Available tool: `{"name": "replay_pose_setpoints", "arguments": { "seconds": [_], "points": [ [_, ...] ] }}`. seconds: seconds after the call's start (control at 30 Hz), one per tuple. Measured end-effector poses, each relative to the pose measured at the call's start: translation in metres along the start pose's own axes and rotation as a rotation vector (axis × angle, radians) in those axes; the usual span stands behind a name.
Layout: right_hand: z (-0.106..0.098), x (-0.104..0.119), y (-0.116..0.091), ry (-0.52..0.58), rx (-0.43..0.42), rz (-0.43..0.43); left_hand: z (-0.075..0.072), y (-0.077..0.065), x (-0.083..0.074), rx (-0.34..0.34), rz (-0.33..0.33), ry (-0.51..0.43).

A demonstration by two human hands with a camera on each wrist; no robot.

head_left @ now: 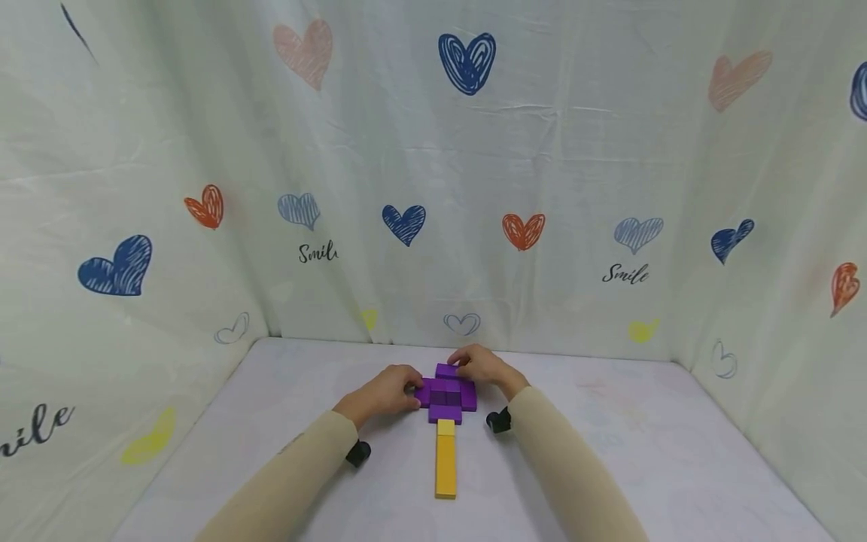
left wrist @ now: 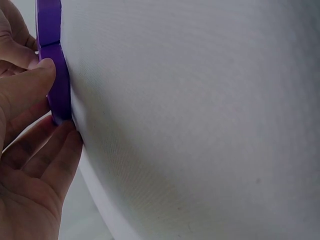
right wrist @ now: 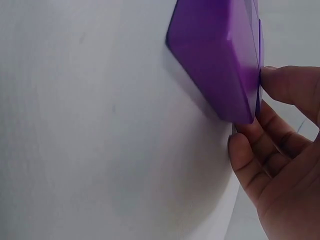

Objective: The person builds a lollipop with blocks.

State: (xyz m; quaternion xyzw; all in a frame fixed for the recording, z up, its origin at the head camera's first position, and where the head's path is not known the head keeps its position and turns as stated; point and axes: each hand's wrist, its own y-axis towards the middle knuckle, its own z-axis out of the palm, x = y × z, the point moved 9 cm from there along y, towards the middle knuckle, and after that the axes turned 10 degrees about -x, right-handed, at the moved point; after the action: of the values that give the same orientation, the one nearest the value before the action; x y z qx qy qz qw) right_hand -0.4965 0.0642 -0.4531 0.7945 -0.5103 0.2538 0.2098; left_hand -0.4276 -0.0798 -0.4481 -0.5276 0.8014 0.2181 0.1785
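Several purple blocks lie together in a flower-like cross on the white table (head_left: 325,482). My left hand (head_left: 386,391) pinches the purple block (head_left: 423,394) on the cross's left side, thumb and fingers at its ends. At the far side, my right hand (head_left: 482,366) holds another purple block (head_left: 445,371) between thumb and fingers. Small purple cubes (head_left: 445,392) fill the middle. One purple block (head_left: 469,396) flanks them on the right, and another (head_left: 445,414) lies nearest me. In the right wrist view, a purple block (right wrist: 210,65) stands large beside the right fingers.
Below the cross, a short yellow block (head_left: 445,427) and a long yellow block (head_left: 445,467) form a straight line toward me. A white curtain (head_left: 569,181) printed with hearts surrounds the table at the back and sides. Black wrist cameras (head_left: 499,421) hang beneath both sleeves.
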Motion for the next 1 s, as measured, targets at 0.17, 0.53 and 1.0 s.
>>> {"name": "replay_pose_setpoints", "arguments": {
  "seconds": [0.17,0.53,1.0],
  "points": [
    [0.0045,0.0027,0.0012,0.003,0.012,0.005,0.0003,-0.0012,-0.0003,0.002,-0.007,-0.006],
    [0.0052,0.0082,-0.0026,0.012,0.013,0.018,-0.0027,-0.0009,-0.0016,-0.003,0.015,-0.020],
    [0.0068,0.0082,-0.0046,0.019,0.018,0.008,-0.0008,0.0000,-0.0026,0.008,-0.002,-0.006]
  ]
}}
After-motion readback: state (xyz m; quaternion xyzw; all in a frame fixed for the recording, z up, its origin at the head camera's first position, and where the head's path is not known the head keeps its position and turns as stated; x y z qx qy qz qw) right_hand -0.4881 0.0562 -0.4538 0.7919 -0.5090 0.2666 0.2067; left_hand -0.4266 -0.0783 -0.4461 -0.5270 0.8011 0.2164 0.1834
